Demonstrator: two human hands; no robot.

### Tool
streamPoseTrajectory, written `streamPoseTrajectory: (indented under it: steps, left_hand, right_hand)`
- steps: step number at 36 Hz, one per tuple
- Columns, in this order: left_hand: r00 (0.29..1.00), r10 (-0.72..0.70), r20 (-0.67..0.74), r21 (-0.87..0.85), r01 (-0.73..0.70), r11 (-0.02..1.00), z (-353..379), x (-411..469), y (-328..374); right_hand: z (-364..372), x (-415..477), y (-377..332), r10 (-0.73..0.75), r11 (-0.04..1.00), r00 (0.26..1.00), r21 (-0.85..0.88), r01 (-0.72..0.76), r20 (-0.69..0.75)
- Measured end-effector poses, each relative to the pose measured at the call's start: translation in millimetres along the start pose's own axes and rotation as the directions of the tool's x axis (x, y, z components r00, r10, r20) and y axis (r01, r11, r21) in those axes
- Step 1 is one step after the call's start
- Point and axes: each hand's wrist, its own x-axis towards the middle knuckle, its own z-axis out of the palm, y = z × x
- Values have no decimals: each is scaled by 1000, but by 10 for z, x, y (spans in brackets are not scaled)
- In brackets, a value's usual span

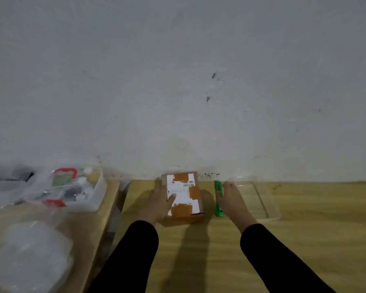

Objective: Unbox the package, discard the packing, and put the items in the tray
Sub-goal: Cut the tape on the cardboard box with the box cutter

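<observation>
At the far left a clear bin [72,189] of mixed small goods sits on a neighbouring table, with crumpled plastic bags [30,254] nearer me; I judge that side serves for spent packing, though nothing confirms it.

On the wooden surface [304,240] in front of me, my left hand [160,205] lies open and flat against the left side of the package [183,195], thumb across its white shipping label. I hold it this way to pin the box so that it does not slide when the tape is cut. The package is a small cardboard box, sealed with brown tape over the label, standing near the wall. Its long axis runs away from me toward the wall, one short end facing me.

Just right of it lies a green cutter [218,198], its long axis parallel to the box, also pointing at the wall. My right hand [230,199] rests along it with fingers extended, touching or just beside it; it is not yet closed round the handle as far as I can tell.

Further right the clear tray [270,199] sits empty-looking, near enough to receive the items once the box is open. Nothing is unboxed yet.
</observation>
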Motion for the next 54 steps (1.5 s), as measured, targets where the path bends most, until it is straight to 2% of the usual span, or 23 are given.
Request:
streamPoseTrajectory:
  steps: [4, 7, 12, 16, 21, 24, 29, 32, 36, 41, 45, 50, 52, 54]
  left_hand:
    - [1000, 2, -21, -130, -4, 992, 234, 71, -160]
    - [996, 11, -89, -264, -35, 964, 390, 81, -202]
    - [981, -20, -191, -388, -57, 920, 577, 65, -183]
    - [986, -35, -162, -454, -43, 890, 652, 88, -221]
    - [991, -51, -127, -478, -16, 878, 661, 97, -236]
    - [993, -52, -104, -479, -4, 878, 641, 73, -213]
    - [994, -48, -94, -467, -1, 884, 645, 78, -227]
    - [994, -51, -101, -478, -4, 878, 671, 103, -254]
    - [993, -34, -116, -486, -27, 873, 709, 116, -296]
    - [995, -18, -102, -496, -35, 868, 724, 123, -337]
    - [996, 11, -93, -504, -57, 862, 713, 124, -367]
    - [995, 24, -95, -521, -71, 851, 703, 86, -351]
    - [995, 30, -92, -529, -74, 846, 700, 81, -353]
    - [996, 31, -86, -542, -73, 837, 695, 72, -351]
  right_hand:
    - [288, 102, 166, 101, 994, 995, -32, -101, 1]
    - [497, 188, 272, 155, 987, 988, -45, -155, -4]
    - [670, 262, 330, 196, 979, 978, -38, -199, -73]
    - [711, 270, 317, 236, 972, 966, 27, -234, -105]
    - [682, 219, 256, 270, 962, 958, 72, -264, -99]
    - [623, 142, 161, 250, 963, 959, 138, -232, -131]
    - [498, 21, -49, 97, 969, 978, 241, -50, -186]
    - [470, -23, -183, -11, 968, 985, 247, 54, -174]
    - [565, 2, -335, -83, 974, 986, 198, 111, -144]
    - [707, 40, -480, -50, 985, 992, 158, 69, -119]
    - [763, 37, -484, -93, 988, 986, 112, 109, -136]
    - [714, 41, -417, -42, 978, 965, 187, 92, -258]
    - [698, 93, -354, 28, 952, 981, 305, 33, -194]
    - [709, 122, -315, 100, 878, 995, 473, -75, -26]
